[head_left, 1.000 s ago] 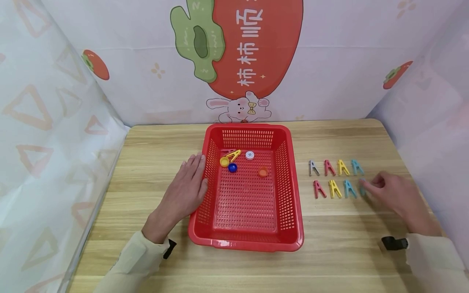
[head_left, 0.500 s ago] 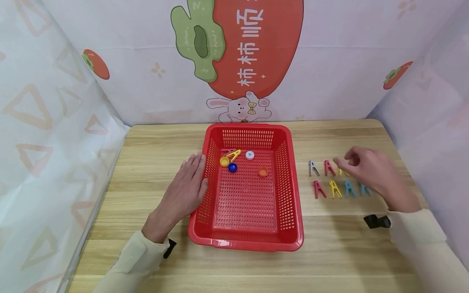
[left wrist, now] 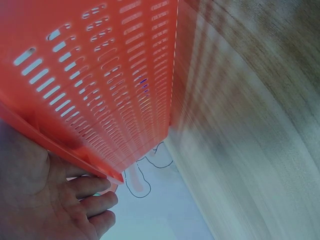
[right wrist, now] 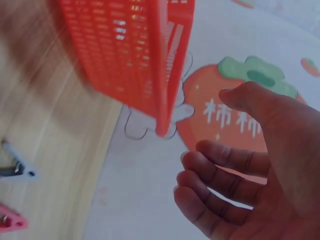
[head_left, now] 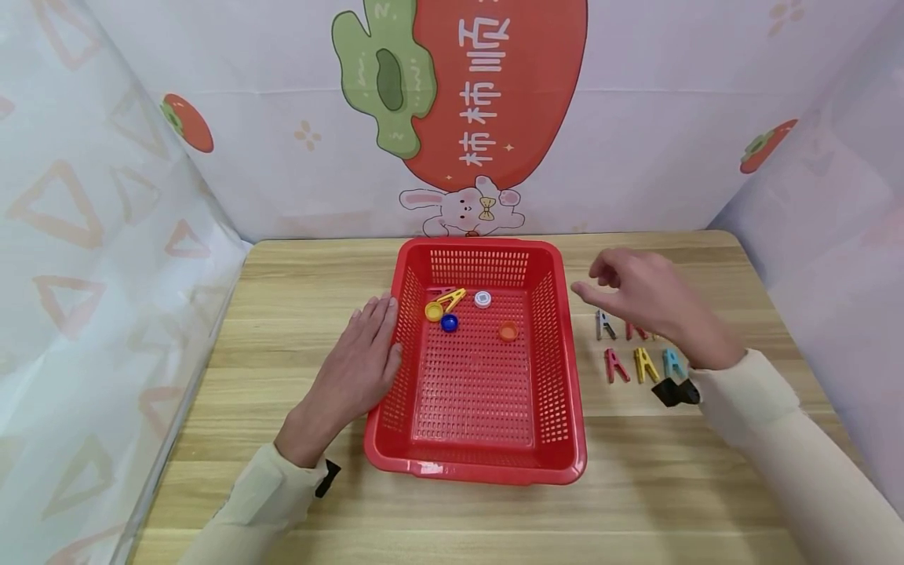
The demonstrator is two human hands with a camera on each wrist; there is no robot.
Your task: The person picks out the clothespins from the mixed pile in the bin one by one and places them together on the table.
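Observation:
A red plastic basket (head_left: 475, 471) stands on the wooden table. My left hand (head_left: 353, 365) rests along its left rim with straight fingers; in the left wrist view, the palm lies against the rim. Just right of the basket, my right hand (head_left: 653, 302) hovers, thumb and fingers apart. The right wrist view confirms nothing is in that hand (right wrist: 250, 170). Below it lie two rows of clothespins, among them a grey clothespin (head_left: 604, 324), a red clothespin (head_left: 616, 366), a yellow clothespin (head_left: 646, 366) and a blue clothespin (head_left: 673, 364). Hand and wrist hide the rest.
Inside the basket lie a yellow clothespin (head_left: 452, 299), a yellow cap (head_left: 434, 311), a blue cap (head_left: 449, 322), a white cap (head_left: 482, 299) and an orange cap (head_left: 508, 331). A printed cloth backdrop (head_left: 311, 188) stands behind the table.
My right hand has left the rightmost clothespin of the front row and moved left and away from me, over the rows toward the basket. The left hand has stayed still.

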